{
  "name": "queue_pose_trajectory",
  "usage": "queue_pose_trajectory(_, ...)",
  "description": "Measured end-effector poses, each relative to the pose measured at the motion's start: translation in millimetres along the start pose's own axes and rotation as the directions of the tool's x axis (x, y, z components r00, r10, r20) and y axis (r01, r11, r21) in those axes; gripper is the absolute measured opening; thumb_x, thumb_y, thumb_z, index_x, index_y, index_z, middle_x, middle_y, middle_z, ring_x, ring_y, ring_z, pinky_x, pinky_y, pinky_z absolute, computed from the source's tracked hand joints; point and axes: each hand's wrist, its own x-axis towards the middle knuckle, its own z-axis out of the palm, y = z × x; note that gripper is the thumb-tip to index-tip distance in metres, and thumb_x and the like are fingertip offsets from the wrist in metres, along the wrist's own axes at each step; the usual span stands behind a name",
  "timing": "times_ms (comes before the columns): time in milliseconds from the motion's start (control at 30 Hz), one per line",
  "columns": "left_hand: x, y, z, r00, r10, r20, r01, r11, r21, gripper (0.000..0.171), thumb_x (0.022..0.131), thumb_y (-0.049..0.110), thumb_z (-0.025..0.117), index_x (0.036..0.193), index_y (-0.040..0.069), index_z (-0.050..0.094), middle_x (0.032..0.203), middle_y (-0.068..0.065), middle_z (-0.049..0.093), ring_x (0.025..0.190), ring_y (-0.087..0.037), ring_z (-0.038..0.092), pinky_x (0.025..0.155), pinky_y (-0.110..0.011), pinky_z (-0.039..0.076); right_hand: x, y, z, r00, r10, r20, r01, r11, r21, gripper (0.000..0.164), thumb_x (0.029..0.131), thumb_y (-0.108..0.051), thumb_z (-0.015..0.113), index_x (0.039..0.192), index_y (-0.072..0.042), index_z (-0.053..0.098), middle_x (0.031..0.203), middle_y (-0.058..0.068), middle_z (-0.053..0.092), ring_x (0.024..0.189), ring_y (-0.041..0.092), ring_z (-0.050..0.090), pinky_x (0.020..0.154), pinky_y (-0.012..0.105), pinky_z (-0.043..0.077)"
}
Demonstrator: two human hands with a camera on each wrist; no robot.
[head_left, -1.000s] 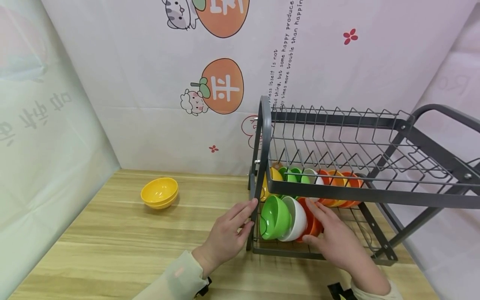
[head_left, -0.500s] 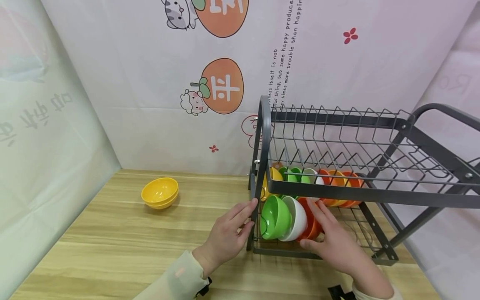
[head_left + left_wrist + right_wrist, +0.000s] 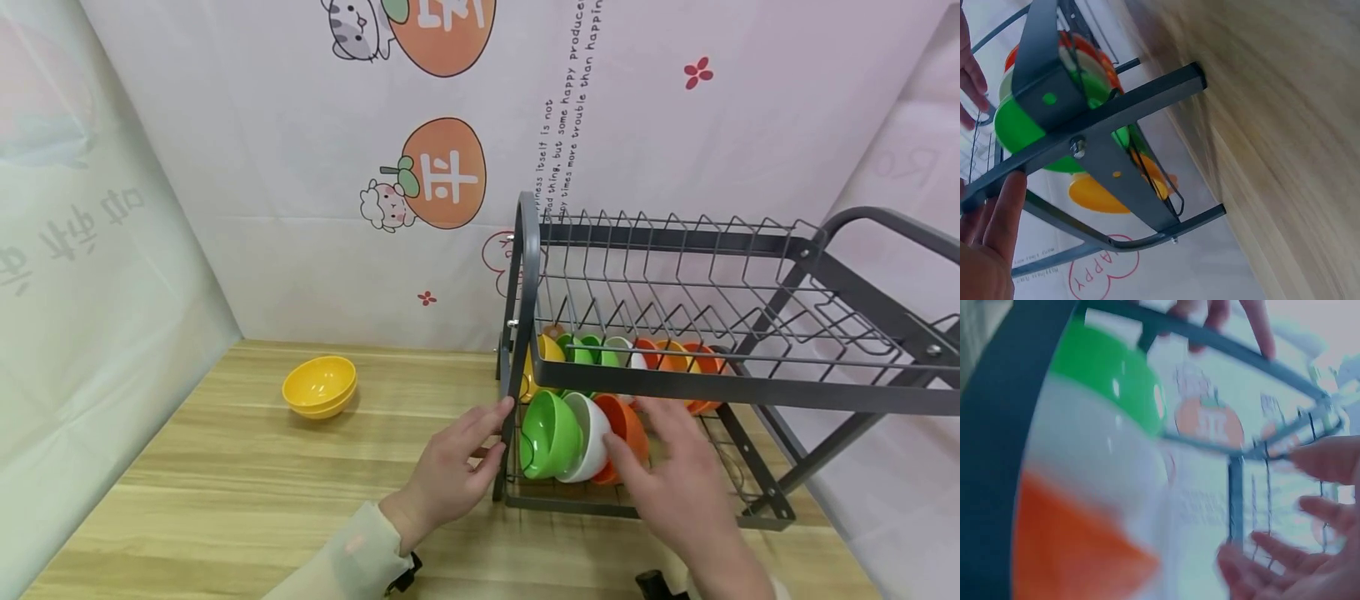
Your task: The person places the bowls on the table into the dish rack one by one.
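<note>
My left hand (image 3: 453, 467) grips the left upright of a dark grey two-tier dish rack (image 3: 531, 275), thumb and fingers on either side of the bar. On the lower tier a green bowl (image 3: 551, 433), a white bowl (image 3: 592, 442) and an orange bowl (image 3: 628, 429) stand on edge in a front row. Blurred by motion, my right hand (image 3: 682, 492) is just right of the orange bowl with its fingers loosely spread. The right wrist view shows that hand (image 3: 1304, 550) holding nothing, apart from the bowls.
Behind the front row, several yellow, green, white and orange bowls (image 3: 675, 360) stand on edge on the lower tier. Two stacked yellow bowls (image 3: 321, 385) sit on the wooden table (image 3: 247, 483) to the left. A printed cloth (image 3: 315, 267) hangs behind.
My right hand has come away from the orange bowl, so more of that bowl shows. The left hand has stayed on the rack upright, and the bowls stand as before.
</note>
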Motion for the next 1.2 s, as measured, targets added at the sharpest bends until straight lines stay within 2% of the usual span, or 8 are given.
queue_pose_trajectory(67, 0.0, 0.5, -3.2, 1.000, -0.001, 0.010, 0.001, 0.997, -0.076, 0.070, 0.088, -0.009, 0.059, 0.153, 0.006, 0.037, 0.122, -0.015, 0.059, 0.101, -0.026, 0.065, 0.074, -0.014, 0.055, 0, -9, 10, 0.997, -0.075, -0.023, 0.077, 0.985, 0.155, 0.050, 0.090, -0.017, 0.075, 0.138, -0.018, 0.057, 0.130, 0.003, 0.058, 0.110, 0.028, 0.060, 0.088, 0.047, 0.055)
queue_pose_trajectory(167, -1.0, 2.5, -7.1, 1.000, -0.015, 0.015, 0.017, 0.990, -0.142, 0.064, 0.092, -0.005, 0.056, 0.152, 0.007, 0.037, 0.126, -0.015, 0.058, 0.106, -0.029, 0.064, 0.075, -0.018, 0.056, 3, -21, 31, 0.971, -0.234, -0.040, 0.233, 0.908, 0.349, 0.060, 0.086, -0.003, 0.077, 0.140, -0.016, 0.055, 0.130, 0.000, 0.058, 0.113, 0.026, 0.061, 0.089, 0.032, 0.056)
queue_pose_trajectory(333, -4.1, 6.5, -8.0, 0.994, -0.107, -0.031, 0.100, 0.978, -0.185, 0.054, 0.094, -0.001, 0.053, 0.146, 0.005, 0.040, 0.129, -0.014, 0.057, 0.108, -0.029, 0.062, 0.073, -0.025, 0.059, 13, -34, 61, 0.911, -0.401, -0.092, 0.399, 0.806, 0.437, 0.064, 0.084, 0.006, 0.075, 0.142, -0.011, 0.053, 0.132, 0.005, 0.054, 0.119, 0.028, 0.057, 0.093, 0.040, 0.054)
queue_pose_trajectory(667, -6.7, 1.6, -23.8, 0.898, -0.410, -0.158, 0.375, 0.903, -0.210, 0.046, 0.099, 0.005, 0.054, 0.143, 0.013, 0.043, 0.118, -0.007, 0.057, 0.098, -0.026, 0.063, 0.067, -0.031, 0.060, 28, -38, 87, 0.881, -0.456, -0.127, 0.470, 0.810, 0.350, 0.077, 0.089, 0.009, 0.067, 0.156, -0.012, 0.035, 0.129, 0.010, 0.057, 0.097, 0.016, 0.065, 0.084, 0.030, 0.057)
queue_pose_trajectory(900, -10.5, -11.5, -42.1, 0.822, -0.524, -0.225, 0.508, 0.852, -0.128, 0.042, 0.098, 0.009, 0.057, 0.139, 0.008, 0.048, 0.116, -0.005, 0.058, 0.098, -0.018, 0.062, 0.071, -0.032, 0.060, 31, -31, 94, 0.844, -0.501, -0.193, 0.535, 0.810, 0.239, 0.078, 0.086, 0.009, 0.070, 0.154, -0.005, 0.036, 0.132, 0.011, 0.061, 0.085, 0.014, 0.059, 0.080, 0.021, 0.056)
queue_pose_trajectory(1067, -4.6, -26.7, -74.1, 0.742, -0.639, -0.203, 0.661, 0.748, 0.060, 0.042, 0.092, 0.009, 0.062, 0.134, 0.007, 0.058, 0.122, -0.010, 0.057, 0.100, -0.025, 0.060, 0.081, -0.041, 0.058, 30, -29, 93, 0.841, -0.507, -0.191, 0.541, 0.806, 0.239, 0.076, 0.090, 0.005, 0.068, 0.156, -0.010, 0.034, 0.129, 0.010, 0.062, 0.086, 0.015, 0.060, 0.080, 0.022, 0.056)
queue_pose_trajectory(1133, -0.7, -34.4, -94.6, 0.681, -0.709, -0.184, 0.732, 0.656, 0.184, 0.048, 0.092, 0.015, 0.064, 0.139, 0.008, 0.055, 0.131, -0.017, 0.053, 0.108, -0.035, 0.057, 0.089, -0.051, 0.054, 30, -29, 92, 0.842, -0.505, -0.187, 0.538, 0.809, 0.236, 0.076, 0.090, 0.004, 0.068, 0.156, -0.010, 0.033, 0.127, 0.009, 0.063, 0.087, 0.015, 0.060, 0.081, 0.022, 0.056)
queue_pose_trajectory(1200, 0.7, -43.5, -117.9, 0.598, -0.784, -0.166, 0.787, 0.535, 0.308, 0.059, 0.093, 0.023, 0.064, 0.147, 0.008, 0.047, 0.139, -0.026, 0.043, 0.117, -0.046, 0.049, 0.093, -0.061, 0.047, 30, -30, 92, 0.846, -0.501, -0.185, 0.533, 0.814, 0.231, 0.077, 0.089, 0.005, 0.069, 0.156, -0.011, 0.034, 0.124, 0.009, 0.063, 0.087, 0.015, 0.059, 0.081, 0.021, 0.056)
